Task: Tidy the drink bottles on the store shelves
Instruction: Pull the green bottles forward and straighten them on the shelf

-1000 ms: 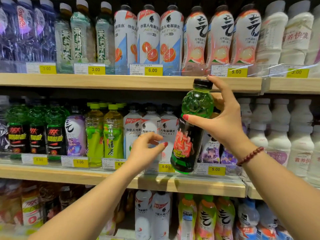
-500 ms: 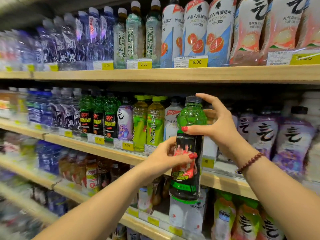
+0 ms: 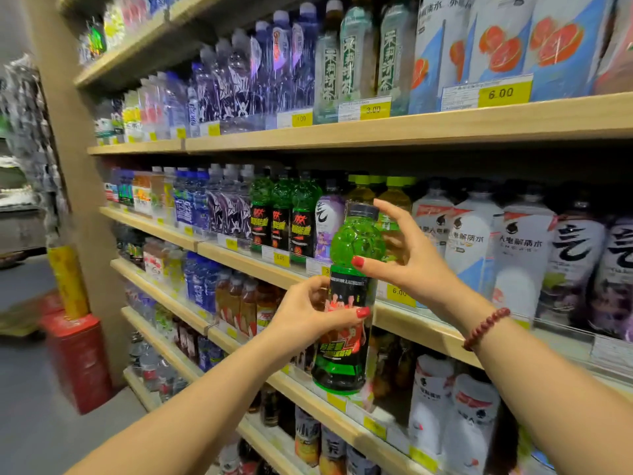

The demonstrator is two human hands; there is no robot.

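A green drink bottle (image 3: 354, 248) with a black cap and a black-and-red label hangs upright in front of the shelves. My left hand (image 3: 305, 311) grips its labelled middle from the left. My right hand (image 3: 407, 258) holds its bulbous green shoulder, thumb on the front and fingers curled up behind the cap. Three matching green bottles (image 3: 282, 214) stand in a row on the middle shelf (image 3: 246, 260), up and to the left of the held bottle. A purple-labelled bottle (image 3: 327, 221) stands right of them.
Wooden shelves run from the near right to the far left, packed with bottles behind yellow price tags (image 3: 399, 293). White bottles (image 3: 476, 241) stand right of my hands. A red box (image 3: 78, 358) and a yellow roll (image 3: 66, 282) sit on the floor by the shelf end.
The view has swung left along the shelves. My left hand reached the bottle and took hold of its label. The bottle moved left with both hands, closer to the row of green bottles.
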